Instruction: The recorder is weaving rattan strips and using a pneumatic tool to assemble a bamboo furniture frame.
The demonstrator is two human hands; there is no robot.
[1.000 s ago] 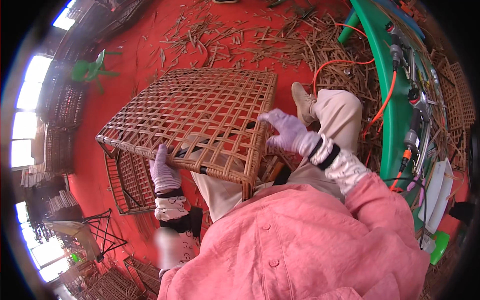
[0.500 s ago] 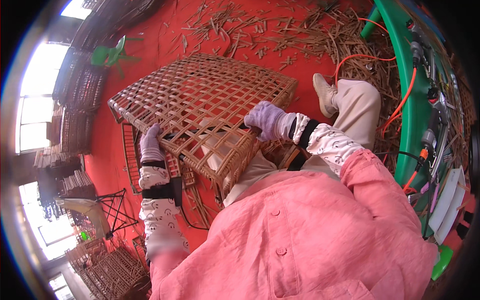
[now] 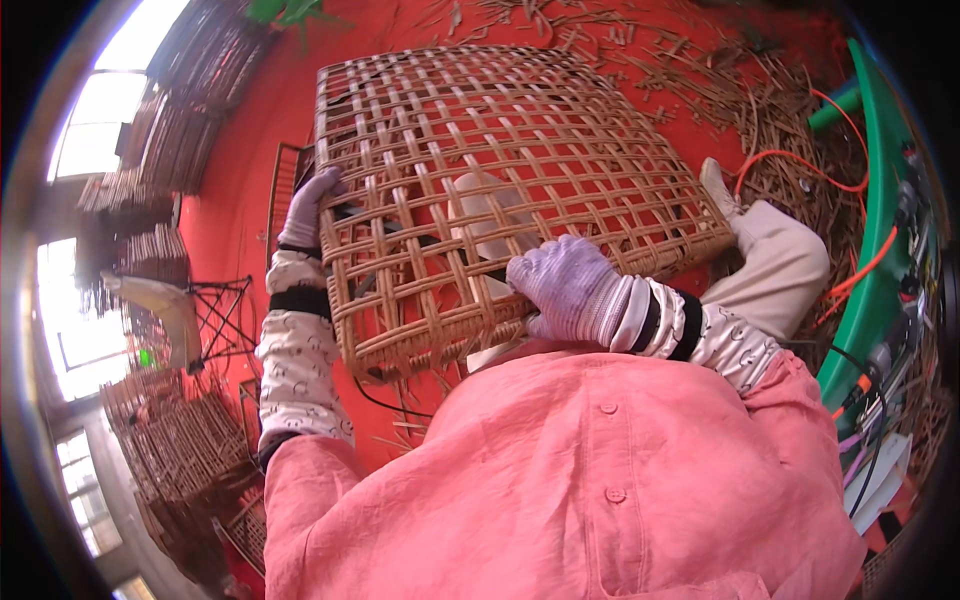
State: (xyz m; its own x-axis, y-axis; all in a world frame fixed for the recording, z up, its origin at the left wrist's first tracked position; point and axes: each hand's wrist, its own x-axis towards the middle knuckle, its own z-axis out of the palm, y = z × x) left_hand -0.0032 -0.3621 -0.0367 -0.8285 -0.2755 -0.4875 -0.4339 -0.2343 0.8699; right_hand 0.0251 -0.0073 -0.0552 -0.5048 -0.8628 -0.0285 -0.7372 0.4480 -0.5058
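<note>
Above the person's lap, seen from the head camera, a brown woven panel (image 3: 560,200) was held aslant over the red floor (image 3: 225,215), its near edge just before the pink shirt (image 3: 540,460). Its open lattice let the floor and part of the pale trousers (image 3: 770,255) show through. The left hand (image 3: 312,212), in a lilac knit glove, was at the panel's left edge, its fingers closed around the rim, though their far side was partly hidden. The right hand (image 3: 572,288), gloved alike, gripped the near edge right of its middle, fingers curled in tightly on the weave. Patterned sleeves with black bands covered both forearms. To the right, beyond the bent leg, stood a green bench (image 3: 878,205) with an orange cord (image 3: 862,280) hanging beside it and tools (image 3: 880,360) along it. Wood scraps (image 3: 770,135) lay strewn on the floor beyond the panel, near the shoe (image 3: 717,185). To the left were a black crossed-leg frame (image 3: 222,322), stacked woven pieces (image 3: 175,435) and bright windows (image 3: 100,115).
</note>
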